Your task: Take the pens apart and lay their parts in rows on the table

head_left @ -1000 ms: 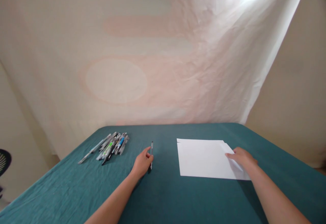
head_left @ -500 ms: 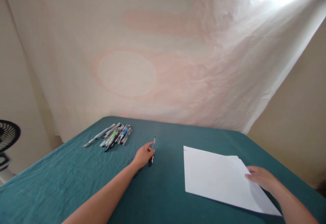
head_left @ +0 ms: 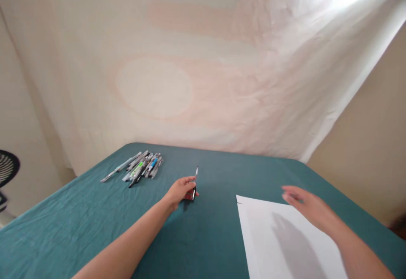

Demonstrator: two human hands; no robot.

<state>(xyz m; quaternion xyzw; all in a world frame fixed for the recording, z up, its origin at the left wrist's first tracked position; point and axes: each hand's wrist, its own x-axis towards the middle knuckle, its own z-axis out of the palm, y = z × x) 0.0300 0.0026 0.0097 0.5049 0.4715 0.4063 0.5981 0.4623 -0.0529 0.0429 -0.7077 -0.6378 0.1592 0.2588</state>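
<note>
1. One slim pen (head_left: 196,174) tilts above green cloth (head_left: 190,245), pinched between the left hand's (head_left: 181,191) thumb and fingers; a loose grip could let it slip.
2. The right hand (head_left: 309,208), fingers half-curled (blurred, apparently holding nothing), hangs over smooth white paper (head_left: 260,236); a brushing wrist could skew the sheet.
3. Nudged, the pile's (head_left: 142,168) slick round barrels could roll across wrinkled fabric.

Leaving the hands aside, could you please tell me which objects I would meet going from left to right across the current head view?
Black fan at the edge, pile of pens, held pen, white paper.
</note>
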